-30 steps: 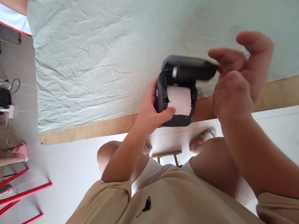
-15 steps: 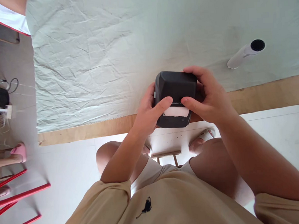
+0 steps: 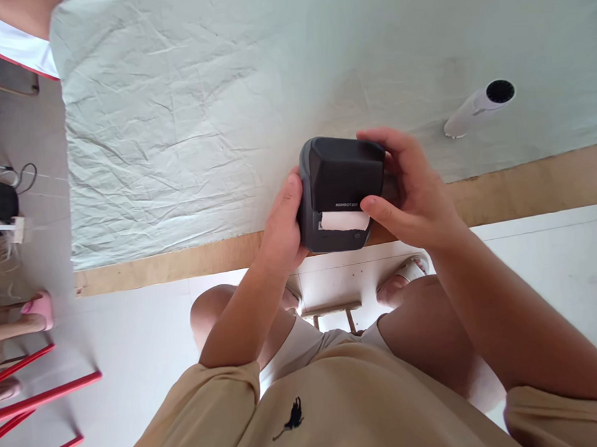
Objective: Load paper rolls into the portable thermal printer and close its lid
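A black label printer [image 3: 348, 171] with a strip of white paper [image 3: 345, 220] showing at its front slot is held up near the table's front edge. My left hand [image 3: 283, 221] grips its left side, the thumb lying along that side. On the right, my right hand [image 3: 411, 191] has its fingers at the far right corner and its thumb at the right end of the paper strip. The printer's underside is hidden.
A white cylinder with a dark top [image 3: 480, 109] stands on the cloth-covered table [image 3: 173, 123] to the right. Another person's arm [image 3: 22, 14] is at the top left. Red metal legs [image 3: 47, 397] and tangled cables [image 3: 0, 206] lie off to the left.
My left thumb has moved off the printer's front to its left side, uncovering the lettering and paper. The printer has shifted slightly left in view.
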The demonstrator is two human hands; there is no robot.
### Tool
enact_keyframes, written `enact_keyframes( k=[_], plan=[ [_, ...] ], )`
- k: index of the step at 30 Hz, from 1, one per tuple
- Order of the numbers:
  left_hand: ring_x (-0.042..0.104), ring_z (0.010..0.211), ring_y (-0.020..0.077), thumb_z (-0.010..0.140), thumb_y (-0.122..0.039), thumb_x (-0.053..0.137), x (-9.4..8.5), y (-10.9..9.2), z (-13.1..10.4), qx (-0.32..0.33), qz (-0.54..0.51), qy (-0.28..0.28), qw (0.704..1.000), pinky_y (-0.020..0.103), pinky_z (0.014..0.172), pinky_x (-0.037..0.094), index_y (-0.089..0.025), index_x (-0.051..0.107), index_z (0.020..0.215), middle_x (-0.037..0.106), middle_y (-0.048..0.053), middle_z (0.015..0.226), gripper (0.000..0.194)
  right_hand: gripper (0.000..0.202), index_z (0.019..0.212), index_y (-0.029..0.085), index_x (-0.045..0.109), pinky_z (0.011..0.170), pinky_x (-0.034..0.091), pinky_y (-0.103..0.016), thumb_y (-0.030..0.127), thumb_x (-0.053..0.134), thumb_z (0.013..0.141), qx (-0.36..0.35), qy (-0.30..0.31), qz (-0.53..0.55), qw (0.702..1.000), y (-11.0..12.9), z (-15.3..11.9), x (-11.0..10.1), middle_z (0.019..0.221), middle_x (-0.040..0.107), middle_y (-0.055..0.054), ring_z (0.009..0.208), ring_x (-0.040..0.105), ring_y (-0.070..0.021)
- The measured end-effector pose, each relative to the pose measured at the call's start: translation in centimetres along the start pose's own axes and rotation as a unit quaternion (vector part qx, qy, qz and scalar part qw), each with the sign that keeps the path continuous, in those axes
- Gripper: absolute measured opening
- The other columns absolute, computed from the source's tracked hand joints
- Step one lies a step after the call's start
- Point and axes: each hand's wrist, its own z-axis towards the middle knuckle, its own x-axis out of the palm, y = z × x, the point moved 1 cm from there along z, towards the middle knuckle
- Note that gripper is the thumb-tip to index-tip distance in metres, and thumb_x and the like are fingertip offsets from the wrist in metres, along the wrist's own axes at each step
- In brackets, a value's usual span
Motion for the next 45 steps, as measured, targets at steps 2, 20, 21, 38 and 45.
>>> enact_keyframes(
  k=[2,20,21,38,45],
  plan=[
    [0.077,0.135,0.0370,0.099,-0.086,0.063,0.0,0.2,-0.1,-0.016,-0.007,-0.038,0.999,0.049,0.103,0.071,-0.027,0.076,0.112,0.086,0.005,0.099,0.062,0.069,0.164,0.037,0.044,0.103,0.070,-0.048,0.028,0.067,0.100,0.012,0.011,0.047,0.999,0.3,-0.1,-0.2,0.157,0.070,-0.012,0.129,0.076,-0.0301],
    [0.088,0.112,0.0334,0.096,-0.068,0.080,0.6,-0.6,-0.5,-0.010,-0.017,0.038,0.999,0.033,0.058,0.068,-0.027,0.077,0.118,0.088,0.006,0.113,0.047,0.018,0.103,0.033,0.063,0.045,0.040,-0.031,0.046,0.075,0.104,-0.008,-0.285,0.083,0.955,3.0,1.9,-0.3,0.079,0.072,0.004,0.058,0.069,-0.0154],
    [0.088,0.112,0.0330,0.096,-0.068,0.081,0.6,-0.6,-0.5,-0.013,-0.017,0.039,0.999,0.034,0.061,0.069,-0.027,0.077,0.119,0.088,0.006,0.115,0.047,0.014,0.101,0.033,0.064,0.045,0.041,-0.031,0.039,0.076,0.102,-0.013,-0.288,0.064,0.955,3.1,2.0,-0.4,0.083,0.075,0.004,0.059,0.069,-0.0149],
    [0.086,0.095,0.0288,0.093,-0.075,0.079,1.0,-0.9,-0.6,-0.004,0.026,0.009,1.000,0.034,0.060,0.063,-0.027,0.075,0.114,0.083,0.004,0.094,0.053,0.027,0.113,0.031,0.082,0.048,0.045,-0.030,0.026,0.074,0.087,0.044,-0.014,0.092,0.995,3.3,2.7,-3.7,0.082,0.078,0.003,0.056,0.059,-0.0138],
    [0.087,0.115,0.0343,0.093,-0.072,0.080,0.9,-0.8,-0.5,-0.021,0.007,0.013,1.000,0.037,0.066,0.071,-0.028,0.074,0.119,0.087,0.005,0.112,0.051,0.025,0.104,0.031,0.071,0.046,0.050,-0.033,0.051,0.083,0.096,0.144,-0.199,0.150,0.958,-2.4,2.4,-1.9,0.075,0.065,0.001,0.054,0.057,-0.0159]
  ],
)
